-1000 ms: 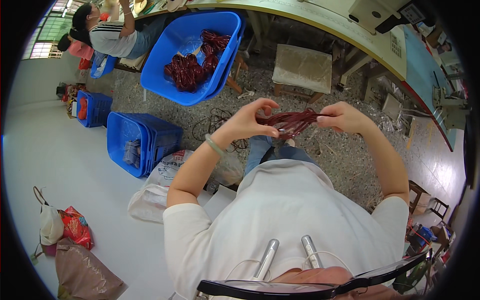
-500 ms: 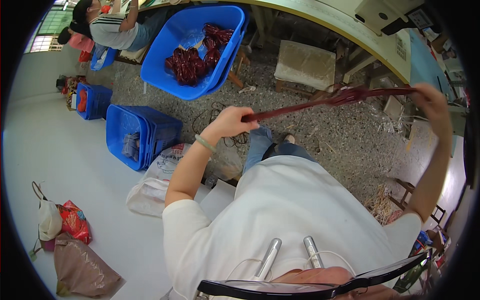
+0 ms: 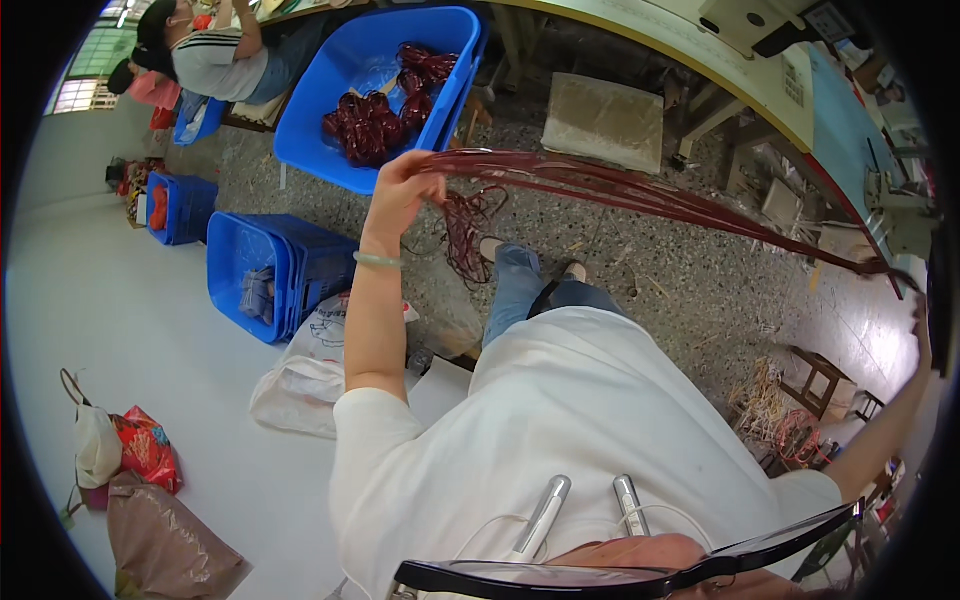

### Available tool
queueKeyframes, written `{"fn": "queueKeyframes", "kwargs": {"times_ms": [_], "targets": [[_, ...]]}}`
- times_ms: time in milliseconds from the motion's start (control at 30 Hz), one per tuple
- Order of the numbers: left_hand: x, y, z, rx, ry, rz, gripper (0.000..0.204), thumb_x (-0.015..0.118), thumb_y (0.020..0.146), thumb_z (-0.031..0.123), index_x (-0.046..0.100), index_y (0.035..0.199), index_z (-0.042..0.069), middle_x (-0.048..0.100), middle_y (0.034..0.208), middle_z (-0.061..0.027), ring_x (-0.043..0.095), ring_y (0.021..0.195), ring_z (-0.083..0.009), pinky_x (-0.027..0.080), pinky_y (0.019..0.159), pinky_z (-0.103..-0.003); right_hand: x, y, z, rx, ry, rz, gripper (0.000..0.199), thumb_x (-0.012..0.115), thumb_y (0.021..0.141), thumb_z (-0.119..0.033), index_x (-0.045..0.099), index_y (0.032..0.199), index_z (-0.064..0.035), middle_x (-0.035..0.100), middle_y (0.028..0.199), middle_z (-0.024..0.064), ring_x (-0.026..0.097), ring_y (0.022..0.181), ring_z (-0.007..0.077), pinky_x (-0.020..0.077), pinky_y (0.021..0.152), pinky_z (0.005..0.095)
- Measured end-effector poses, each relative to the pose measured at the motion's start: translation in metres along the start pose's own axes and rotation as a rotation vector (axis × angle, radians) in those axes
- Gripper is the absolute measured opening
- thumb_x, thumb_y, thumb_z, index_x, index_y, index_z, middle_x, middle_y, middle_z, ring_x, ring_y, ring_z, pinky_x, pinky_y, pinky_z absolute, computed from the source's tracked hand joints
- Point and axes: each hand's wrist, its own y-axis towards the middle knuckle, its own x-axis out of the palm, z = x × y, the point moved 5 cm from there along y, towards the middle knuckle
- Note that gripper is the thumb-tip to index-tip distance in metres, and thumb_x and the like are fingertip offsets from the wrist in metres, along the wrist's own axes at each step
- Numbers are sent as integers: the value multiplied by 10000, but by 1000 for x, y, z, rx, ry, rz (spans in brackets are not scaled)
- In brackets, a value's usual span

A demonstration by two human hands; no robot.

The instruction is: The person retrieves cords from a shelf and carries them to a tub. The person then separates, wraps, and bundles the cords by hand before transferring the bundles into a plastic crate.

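Long dark red glossy cords (image 3: 600, 182) stretch as a loose bundle across the view between my two hands. My left hand (image 3: 406, 190) is closed round one end, just in front of the large blue tub. Below it dangles a tangle of the same cords (image 3: 468, 235). My right hand (image 3: 915, 300) is far out at the right rim, closed on the other end, its fingers dim and partly hidden. In the large blue tub (image 3: 300, 135) lie several bunches of dark red cord (image 3: 365, 130).
Stacked blue bins (image 3: 225, 275) with a grey bundle stand at the left, beside a white sack (image 3: 300, 390). Ahead are a stool (image 3: 605, 120) and a long worktable (image 3: 690, 50) with a machine. A person (image 3: 215, 60) sits at the far left. Bags (image 3: 165, 535) lie lower left.
My hands have moved farther apart, the left one leftward and upward, the right one outward and down. The cords are now spread into separate strands, with a tangle hanging by my left hand.
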Motion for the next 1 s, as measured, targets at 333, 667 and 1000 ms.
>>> {"fn": "queueKeyframes", "kwargs": {"times_ms": [333, 667, 1000], "targets": [[29, -32, 55, -214, 599, 322, 200, 507, 899, 99, 625, 905, -62, 579, 628, -71, 626, 641, -158, 515, 693, -288, 161, -19, -132, -127, 123, -145, 278, 573, 896, -343, 633, 956, -78, 460, 589, -43, 367, 442, 37, 259, 396, 210], [24, -83, 236, 394, 830, 613, 359, 510, 713, -82, 647, 1032, 10, 633, 808, -17, 558, 667, -81, 440, 607, -202, 150, 23, -117, -144, 388, 11, 294, 561, 924, -351, 639, 992, -76, 449, 582, -63, 342, 417, 14, 225, 375, 191], [26, -184, 357, 224, 1514, 665, 252, 464, 863, -23, 637, 1043, 7, 646, 867, -55, 583, 738, -85, 457, 630, -204, 204, -13, -317, -496, 366, -176, 298, 522, 948, -358, 622, 1046, -95, 420, 653, -79, 297, 470, -9, 208, 422, 188]]}}
